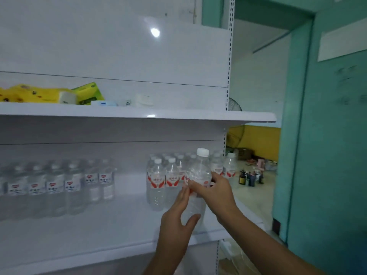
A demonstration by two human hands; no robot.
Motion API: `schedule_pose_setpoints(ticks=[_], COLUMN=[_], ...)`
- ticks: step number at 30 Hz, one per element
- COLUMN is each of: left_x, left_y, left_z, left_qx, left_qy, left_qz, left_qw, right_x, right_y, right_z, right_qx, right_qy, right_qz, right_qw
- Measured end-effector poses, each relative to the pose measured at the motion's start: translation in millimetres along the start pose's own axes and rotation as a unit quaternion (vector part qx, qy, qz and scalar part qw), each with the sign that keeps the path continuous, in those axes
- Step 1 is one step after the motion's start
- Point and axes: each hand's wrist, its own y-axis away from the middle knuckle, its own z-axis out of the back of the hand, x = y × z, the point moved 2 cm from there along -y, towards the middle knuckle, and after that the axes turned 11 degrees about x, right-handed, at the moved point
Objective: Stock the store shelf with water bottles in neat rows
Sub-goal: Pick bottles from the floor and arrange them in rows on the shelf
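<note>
Up on the upper shelf board [178, 117] sit yellow packets [29, 94] at the far left — a green box [88, 93] leans just right of them, a white roll [67, 97] in front. Further right along that board: a flat white-and-blue pack [104, 103]. Beyond the board's right end, a fan [234, 105] peeks out — below it, dark small bottles [248, 178] stand on the floor beside a teal wall [327, 155].

Both hands [215, 192] hold water bottle [198, 175], seemingly above shelf [79, 231].

Clear white-capped water bottle [198, 175] upright (red label) beside a red-labelled bottle cluster [164, 175] on the shelf [99, 225]
</note>
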Motion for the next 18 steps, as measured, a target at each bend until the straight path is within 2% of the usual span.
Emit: schedule_pose_setpoints(ticks=[4, 9, 14, 18], left_x=[-0.2, -7.0, -6.8, 8.6], left_y=[-9.7, -20.8, -24.0, -33.3], left_z=[-31.8, -68.0, -96.1, -105.1], left_qx=[0.053, 0.153, 0.186, 0.166], left_qy=[0.074, 0.201, 0.244, 0.248], left_qz=[0.011, 0.025, 0.023, 0.039], left_qw=[0.996, 0.967, 0.952, 0.954], right_x=[-0.3, -6.5, -19.9, -30.0], right_y=[17.4, 40.0, 47.0, 30.5], right_z=[45.1, 88.6, 116.1, 118.4], right_qx=[-0.039, -0.025, -0.018, 0.017], right_qy=[0.029, 0.060, 0.061, 0.062], right_qz=[0.002, 0.000, -0.020, -0.030], right_qw=[0.999, 0.998, 0.998, 0.997])
